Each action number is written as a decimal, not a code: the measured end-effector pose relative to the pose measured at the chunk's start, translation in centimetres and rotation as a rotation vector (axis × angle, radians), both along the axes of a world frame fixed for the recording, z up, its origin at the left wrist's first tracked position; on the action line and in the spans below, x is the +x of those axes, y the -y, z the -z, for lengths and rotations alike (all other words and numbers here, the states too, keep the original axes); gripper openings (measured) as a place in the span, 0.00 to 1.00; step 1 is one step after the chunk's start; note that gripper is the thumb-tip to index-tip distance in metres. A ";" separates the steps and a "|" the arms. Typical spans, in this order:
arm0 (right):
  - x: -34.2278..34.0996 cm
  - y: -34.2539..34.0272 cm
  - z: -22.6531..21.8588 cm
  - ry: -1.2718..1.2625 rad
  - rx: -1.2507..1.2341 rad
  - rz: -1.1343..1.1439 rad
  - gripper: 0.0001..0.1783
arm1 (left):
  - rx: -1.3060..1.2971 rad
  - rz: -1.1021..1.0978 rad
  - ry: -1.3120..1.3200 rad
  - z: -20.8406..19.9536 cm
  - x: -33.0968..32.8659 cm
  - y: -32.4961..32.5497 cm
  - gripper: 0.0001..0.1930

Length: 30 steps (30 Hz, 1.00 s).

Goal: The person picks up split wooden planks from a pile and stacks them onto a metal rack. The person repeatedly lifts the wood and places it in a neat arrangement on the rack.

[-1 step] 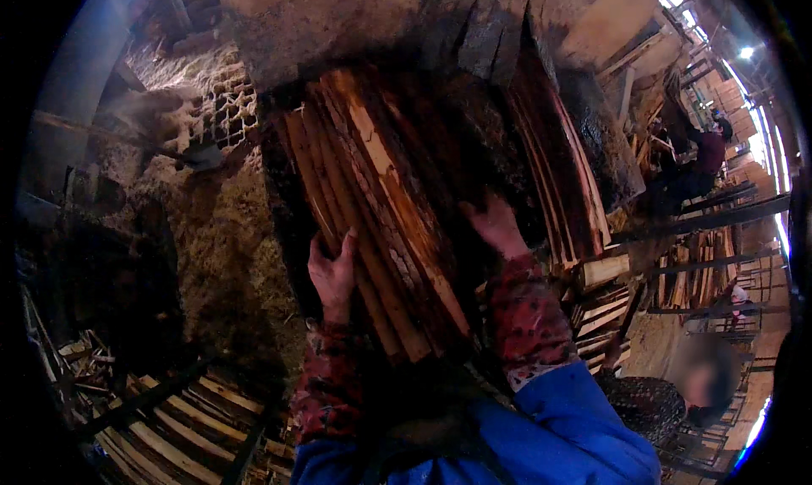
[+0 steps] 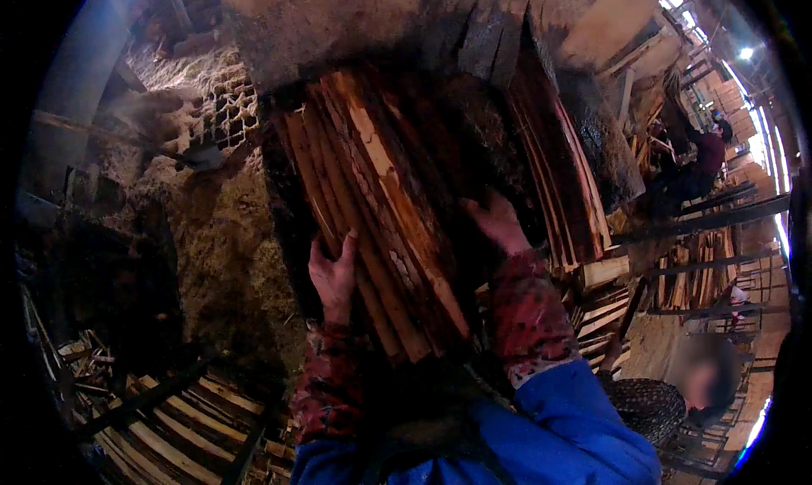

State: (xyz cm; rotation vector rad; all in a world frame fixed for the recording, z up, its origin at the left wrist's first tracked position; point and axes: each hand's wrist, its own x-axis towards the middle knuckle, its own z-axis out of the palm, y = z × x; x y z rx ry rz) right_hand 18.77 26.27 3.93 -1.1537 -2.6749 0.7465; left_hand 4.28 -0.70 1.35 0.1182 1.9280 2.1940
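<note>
Both hands clasp a bundle of long wooden slats [image 2: 381, 206] from either side. The left hand [image 2: 332, 274] presses flat against its left edge, fingers pointing up; the right hand [image 2: 499, 221] grips the darker right side, its fingertips probably curling round the far edge, though shadow hides them. The bundle stands raised in front of the person, tilted slightly left. Behind it leans a stack of thin boards [image 2: 567, 172]. To the left lies a sawdust heap [image 2: 211, 231]; a slatted rack [image 2: 169, 434] sits lower left. Another person [image 2: 698, 168] works upper right.
</note>
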 end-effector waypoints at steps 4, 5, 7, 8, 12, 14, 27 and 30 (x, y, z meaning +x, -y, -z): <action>-0.6 -0.3 -2.8 -0.093 -0.163 -0.157 0.23 | -0.143 0.032 0.056 1.3 -0.2 0.7 0.23; -0.4 -0.2 -2.5 -0.135 -0.119 -0.195 0.21 | -0.112 0.045 0.072 1.9 -0.2 0.7 0.23; -0.4 1.1 -1.9 -0.363 0.427 -0.276 0.18 | 0.082 0.059 0.089 2.5 -0.3 0.1 0.24; -0.4 2.2 -1.8 -0.476 0.700 -0.314 0.16 | 0.096 0.067 0.089 2.5 -0.3 0.1 0.24; 0.4 7.9 -7.1 -0.183 0.306 -0.142 0.11 | -0.156 0.100 0.062 -2.0 0.5 0.8 0.26; 0.6 10.2 -7.9 -0.143 0.287 -0.132 0.10 | -0.134 0.087 -0.013 -3.4 0.9 0.3 0.27; 2.8 7.3 -7.4 -0.478 0.090 -0.239 0.16 | -0.009 0.095 0.076 -0.7 0.4 0.3 0.29; 6.9 1.8 -0.4 -0.233 0.151 0.064 0.26 | 0.014 0.074 0.013 -0.4 0.6 -0.2 0.28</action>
